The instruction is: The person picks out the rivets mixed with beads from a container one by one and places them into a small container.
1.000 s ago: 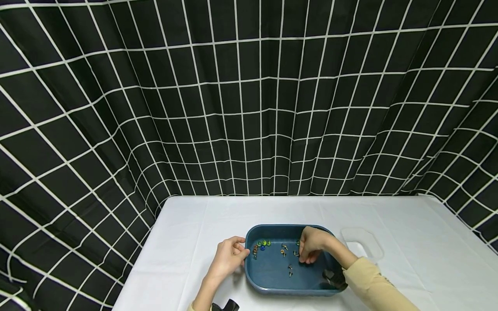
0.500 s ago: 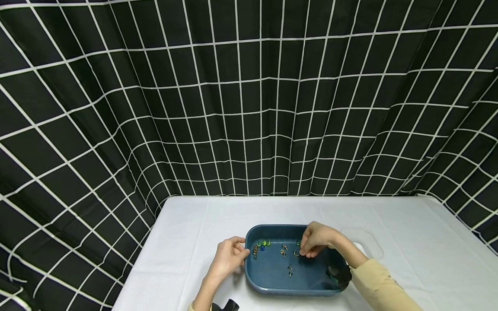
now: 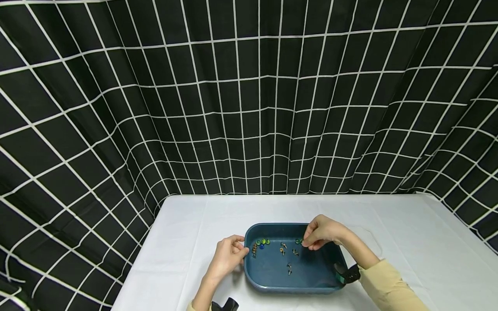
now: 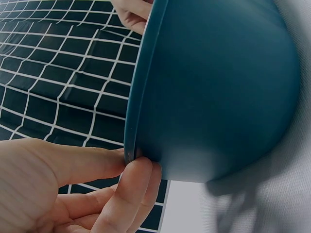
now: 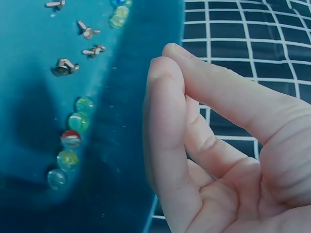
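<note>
A dark blue tray (image 3: 311, 274) sits on the white table. My left hand (image 3: 238, 250) pinches its left rim; in the left wrist view the thumb and fingers (image 4: 138, 170) clamp the tray's (image 4: 218, 87) edge. Several glass marbles (image 3: 261, 244) lie in the far left corner, and small metal wing screws (image 3: 285, 250) sit mid-tray. My right hand (image 3: 309, 245) hovers over the far right part with fingertips bunched downward. From the right wrist, its fingers (image 5: 165, 136) lie close together above the marbles (image 5: 73, 136) and screws (image 5: 82, 43). What they hold, if anything, is hidden.
A clear plastic container (image 3: 367, 239) lies faintly visible on the white table (image 3: 186, 242), right of the tray behind my right wrist. A black-and-white grid curtain (image 3: 249, 108) hangs close behind. A dark object (image 3: 225, 306) pokes in at the bottom edge.
My right hand has risen from the tray floor and drifted up and to the right with its fingers drawn together. The left hand has kept its pinch on the rim.
</note>
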Demonstrator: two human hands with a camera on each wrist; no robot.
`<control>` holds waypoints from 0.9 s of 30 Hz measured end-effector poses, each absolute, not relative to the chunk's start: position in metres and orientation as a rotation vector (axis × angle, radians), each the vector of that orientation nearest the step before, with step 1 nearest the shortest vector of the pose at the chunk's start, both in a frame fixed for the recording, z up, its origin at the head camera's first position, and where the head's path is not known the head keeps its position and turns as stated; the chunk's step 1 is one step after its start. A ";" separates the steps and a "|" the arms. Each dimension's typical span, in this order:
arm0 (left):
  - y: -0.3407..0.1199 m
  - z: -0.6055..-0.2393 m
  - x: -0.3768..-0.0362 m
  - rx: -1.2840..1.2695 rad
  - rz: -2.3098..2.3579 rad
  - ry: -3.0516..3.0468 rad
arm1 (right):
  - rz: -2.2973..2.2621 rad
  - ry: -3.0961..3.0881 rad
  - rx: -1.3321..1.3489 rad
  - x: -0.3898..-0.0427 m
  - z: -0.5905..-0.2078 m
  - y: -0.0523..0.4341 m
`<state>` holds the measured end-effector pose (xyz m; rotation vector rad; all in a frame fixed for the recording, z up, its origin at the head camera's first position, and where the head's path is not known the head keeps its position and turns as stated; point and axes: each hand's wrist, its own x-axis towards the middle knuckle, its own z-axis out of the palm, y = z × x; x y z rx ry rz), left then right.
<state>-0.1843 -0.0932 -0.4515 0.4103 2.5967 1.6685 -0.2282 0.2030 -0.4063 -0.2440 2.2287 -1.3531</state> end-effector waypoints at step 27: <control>-0.093 -0.451 -0.184 0.397 1.673 2.590 | -1.383 2.298 -0.250 -0.221 -0.381 0.243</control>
